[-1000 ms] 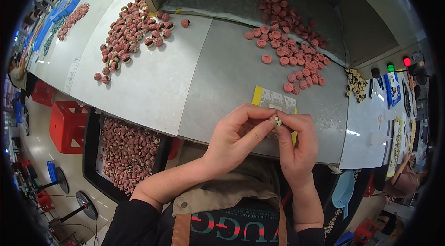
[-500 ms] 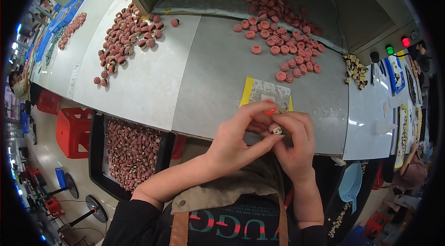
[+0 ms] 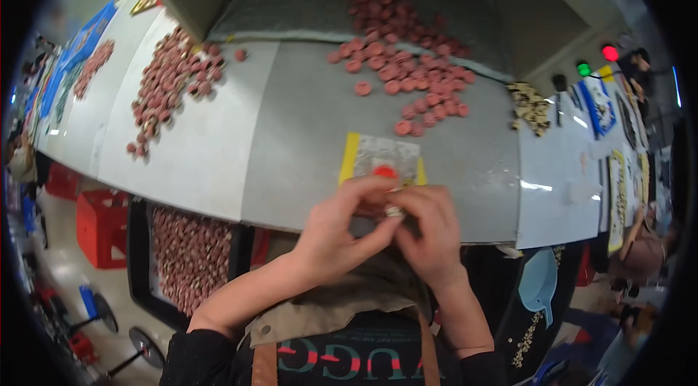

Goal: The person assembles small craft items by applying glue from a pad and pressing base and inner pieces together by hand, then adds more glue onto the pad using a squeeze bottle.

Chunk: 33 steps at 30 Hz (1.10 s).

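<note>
Close to the table's front edge, my left hand (image 3: pixel 336 224) and my right hand (image 3: pixel 432 230) meet over one small piece (image 3: pixel 393 211), cream on the side that shows. Thumbs and fingers of both hands are closed in a pinch around it; blur hides its detail. Just beyond my left fingertips is a bright red round thing (image 3: pixel 384 171), on or above a grey plate with yellow edges (image 3: pixel 350 155). Further back on the table lies a loose heap of small pink, knobbly, cup-like pieces (image 3: pixel 411 79), some showing a hollow.
To the left spreads a pile of pink pieces with dark and cream parts (image 3: pixel 163 81). Below the edge stands a black bin (image 3: pixel 138 262) full of similar ones, beside a red stool (image 3: pixel 100 230). At right are cream-and-dark bits (image 3: pixel 531 106) and a light-blue scoop (image 3: pixel 536 280).
The view has shifted, so the hands and table appear further left. Both hands stay together on the small piece, which has turned to show more cream and less pink.
</note>
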### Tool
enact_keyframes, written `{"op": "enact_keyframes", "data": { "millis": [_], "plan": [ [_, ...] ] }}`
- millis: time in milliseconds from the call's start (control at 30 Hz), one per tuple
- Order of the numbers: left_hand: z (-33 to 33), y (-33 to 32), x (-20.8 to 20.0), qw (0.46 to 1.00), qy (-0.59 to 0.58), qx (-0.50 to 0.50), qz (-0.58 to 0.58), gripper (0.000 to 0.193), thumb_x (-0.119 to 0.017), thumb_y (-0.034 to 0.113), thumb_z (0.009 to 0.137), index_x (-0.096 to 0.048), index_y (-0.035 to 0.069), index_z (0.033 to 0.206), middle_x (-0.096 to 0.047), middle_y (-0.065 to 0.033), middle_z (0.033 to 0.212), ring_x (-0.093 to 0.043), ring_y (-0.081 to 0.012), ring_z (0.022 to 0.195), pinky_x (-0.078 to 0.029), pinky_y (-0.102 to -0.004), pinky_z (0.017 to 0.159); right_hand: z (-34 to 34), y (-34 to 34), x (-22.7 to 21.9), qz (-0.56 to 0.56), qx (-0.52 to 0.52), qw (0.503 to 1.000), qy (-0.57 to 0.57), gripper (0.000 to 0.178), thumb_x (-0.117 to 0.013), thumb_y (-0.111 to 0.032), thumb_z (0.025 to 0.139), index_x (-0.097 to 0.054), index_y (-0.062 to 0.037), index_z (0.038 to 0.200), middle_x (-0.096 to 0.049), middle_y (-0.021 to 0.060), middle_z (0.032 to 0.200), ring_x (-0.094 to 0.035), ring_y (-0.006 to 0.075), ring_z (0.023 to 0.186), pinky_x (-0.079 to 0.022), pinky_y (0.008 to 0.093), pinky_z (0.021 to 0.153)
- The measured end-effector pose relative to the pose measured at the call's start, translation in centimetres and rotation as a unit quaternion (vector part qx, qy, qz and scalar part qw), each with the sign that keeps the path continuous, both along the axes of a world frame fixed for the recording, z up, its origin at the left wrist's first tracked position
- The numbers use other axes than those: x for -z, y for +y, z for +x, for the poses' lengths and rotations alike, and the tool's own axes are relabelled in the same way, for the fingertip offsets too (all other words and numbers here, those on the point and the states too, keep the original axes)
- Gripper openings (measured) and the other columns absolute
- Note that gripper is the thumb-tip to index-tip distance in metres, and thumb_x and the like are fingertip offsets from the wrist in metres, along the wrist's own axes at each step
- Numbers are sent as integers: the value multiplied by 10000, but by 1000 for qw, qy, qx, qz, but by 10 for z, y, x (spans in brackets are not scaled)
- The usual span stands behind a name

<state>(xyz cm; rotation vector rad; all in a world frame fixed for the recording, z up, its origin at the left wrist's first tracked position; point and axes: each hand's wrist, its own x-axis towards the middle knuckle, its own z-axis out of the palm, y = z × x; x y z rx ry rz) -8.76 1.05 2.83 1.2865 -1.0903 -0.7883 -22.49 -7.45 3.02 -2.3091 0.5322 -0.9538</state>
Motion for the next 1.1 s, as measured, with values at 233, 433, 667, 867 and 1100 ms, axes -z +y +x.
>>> {"op": "enact_keyframes", "data": {
  "millis": [233, 433, 667, 867, 1100],
  "plan": [
    [99, -5, -16, 870, -483, -92, 40, 277, -625, 3, 769, -603, 57, 1039, -628, -99, 986, -573, -297, 940, -462, -387, 824, -73, -61, -21, -74, 173, 973, 131, 270, -617, -64, 828, -593, -28, 1094, -598, 128, 1048, -568, 296, 964, -466, 356, 802],
    [123, -39, -21, 818, -562, -120, 26, 331, -644, 92, 791, -573, 72, 1113, -550, -136, 1160, -535, -311, 1046, -446, -383, 894, -97, -149, -13, -47, 223, 963, 147, 181, -578, -78, 884, -589, -13, 1053, -573, 135, 981, -580, 251, 854, -478, 312, 728],
    [110, -93, 4, 868, -495, -26, -26, 250, -623, 108, 811, -566, 74, 1051, -567, -113, 1093, -540, -319, 1036, -461, -404, 856, -86, -138, -16, -106, 171, 963, 181, 164, -602, -23, 850, -577, 1, 1010, -564, 110, 948, -573, 242, 802, -478, 311, 707],
    [93, -83, -11, 961, -276, 6, 5, 194, -597, 125, 831, -550, 78, 1013, -558, -102, 997, -552, -302, 980, -478, -406, 796, -65, -75, -45, 67, 115, 966, 223, 177, -631, 15, 803, -577, -5, 969, -544, 98, 923, -562, 205, 770, -465, 292, 682],
    [92, -102, 8, 916, -400, -28, -10, 170, -574, 130, 870, -565, 54, 1022, -562, -138, 1032, -578, -313, 924, -472, -372, 785, -42, -60, -26, 88, 49, 972, 211, 205, -664, -4, 780, -595, -20, 973, -526, 81, 934, -531, 185, 723, -472, 278, 686]
  ]
}}
